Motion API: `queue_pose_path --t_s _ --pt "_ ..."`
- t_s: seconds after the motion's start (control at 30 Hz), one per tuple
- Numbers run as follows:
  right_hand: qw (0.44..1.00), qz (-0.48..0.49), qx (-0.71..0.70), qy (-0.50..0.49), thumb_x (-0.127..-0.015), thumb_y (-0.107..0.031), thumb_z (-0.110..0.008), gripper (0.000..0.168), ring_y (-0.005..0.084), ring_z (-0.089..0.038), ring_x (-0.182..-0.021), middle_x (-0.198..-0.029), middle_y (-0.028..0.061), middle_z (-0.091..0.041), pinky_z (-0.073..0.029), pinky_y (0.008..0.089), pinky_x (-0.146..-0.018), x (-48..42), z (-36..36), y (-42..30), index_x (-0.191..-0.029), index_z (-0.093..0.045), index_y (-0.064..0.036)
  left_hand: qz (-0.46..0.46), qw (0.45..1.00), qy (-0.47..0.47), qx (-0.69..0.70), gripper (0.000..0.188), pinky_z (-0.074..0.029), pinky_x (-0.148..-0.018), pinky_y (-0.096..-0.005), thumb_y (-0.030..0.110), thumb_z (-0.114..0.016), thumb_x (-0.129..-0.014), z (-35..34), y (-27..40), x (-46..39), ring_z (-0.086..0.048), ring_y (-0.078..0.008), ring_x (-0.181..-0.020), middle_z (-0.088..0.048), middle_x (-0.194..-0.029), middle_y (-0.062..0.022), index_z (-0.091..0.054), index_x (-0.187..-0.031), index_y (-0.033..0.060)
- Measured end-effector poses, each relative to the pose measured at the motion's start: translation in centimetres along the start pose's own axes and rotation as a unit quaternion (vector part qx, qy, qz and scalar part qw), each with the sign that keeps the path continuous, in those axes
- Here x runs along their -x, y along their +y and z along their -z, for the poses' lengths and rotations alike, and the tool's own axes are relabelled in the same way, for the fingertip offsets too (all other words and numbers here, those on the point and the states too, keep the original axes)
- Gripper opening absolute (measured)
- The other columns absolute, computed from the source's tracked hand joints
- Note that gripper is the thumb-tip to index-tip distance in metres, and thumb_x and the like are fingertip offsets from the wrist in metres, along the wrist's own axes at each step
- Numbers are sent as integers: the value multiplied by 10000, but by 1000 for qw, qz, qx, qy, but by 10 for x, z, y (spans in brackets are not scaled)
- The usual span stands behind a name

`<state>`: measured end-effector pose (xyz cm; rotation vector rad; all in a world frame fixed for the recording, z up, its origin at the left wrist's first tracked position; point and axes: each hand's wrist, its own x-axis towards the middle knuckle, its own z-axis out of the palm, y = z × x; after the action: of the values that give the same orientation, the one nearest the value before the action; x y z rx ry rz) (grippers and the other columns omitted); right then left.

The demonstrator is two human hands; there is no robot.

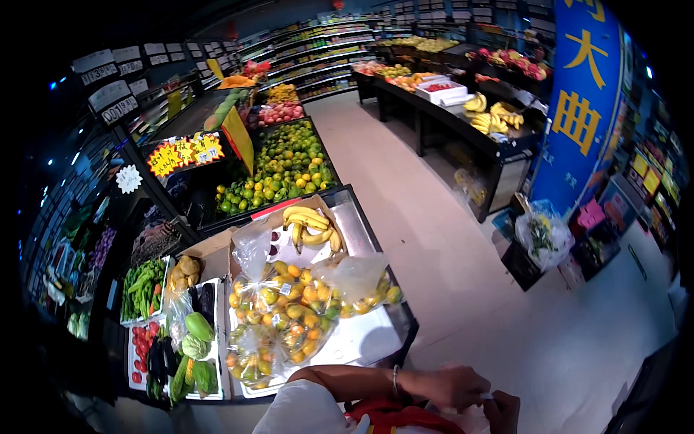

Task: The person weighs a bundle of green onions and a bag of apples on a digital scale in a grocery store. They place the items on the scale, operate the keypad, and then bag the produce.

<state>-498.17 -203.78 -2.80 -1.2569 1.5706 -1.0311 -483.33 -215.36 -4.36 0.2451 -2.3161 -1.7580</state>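
At the bottom edge, my left hand reaches across from a white sleeve, with a bracelet at its wrist. It meets my right hand, which is dark and partly cut off by the frame. Both hands have their fingers closed around a small whitish thing, too small to name. Red cloth lies below my left forearm. Beyond that arm, clear plastic bags of orange and green citrus fruit rest on a white foam board. A bunch of bananas lies in a cardboard box behind them.
Left of the bags, foam trays hold tomatoes, eggplants, a cabbage and green peppers. Green citrus fills a bin behind. Across the aisle floor stand a black fruit stand and a blue column bearing writing.
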Motion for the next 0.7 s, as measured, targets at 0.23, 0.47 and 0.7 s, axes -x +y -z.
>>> queue_pose_path --t_s 0.23,0.47,0.7 --pt "993 66 0 -93 -809 -136 -525 268 52 -288 -531 -533 -43 -305 -236 246 -446 -165 89 9 -583 -418 -39 36 908 416 41 777 -500 -685 -294 -22 -502 -789 292 -33 -93 -604 -196 -788 -563 -1027 -151 -35 -1386 145" --pt "993 49 4 -108 -815 -114 -528 301 57 -281 -525 -530 -39 -305 -237 238 -441 -336 133 22 -555 -388 -50 -30 667 736 111 877 -512 -538 -310 -49 -500 -766 548 -12 -48 -603 -225 -630 -583 -810 -161 91 -1358 215" --pt "988 40 14 -146 -821 -118 -529 272 51 -298 -505 -525 -53 -368 -224 239 -446 -500 143 20 -573 -427 -72 -80 636 751 157 848 -511 -524 -316 46 -466 -840 705 -46 -103 -610 -214 -603 -599 -790 -185 186 -1333 271"
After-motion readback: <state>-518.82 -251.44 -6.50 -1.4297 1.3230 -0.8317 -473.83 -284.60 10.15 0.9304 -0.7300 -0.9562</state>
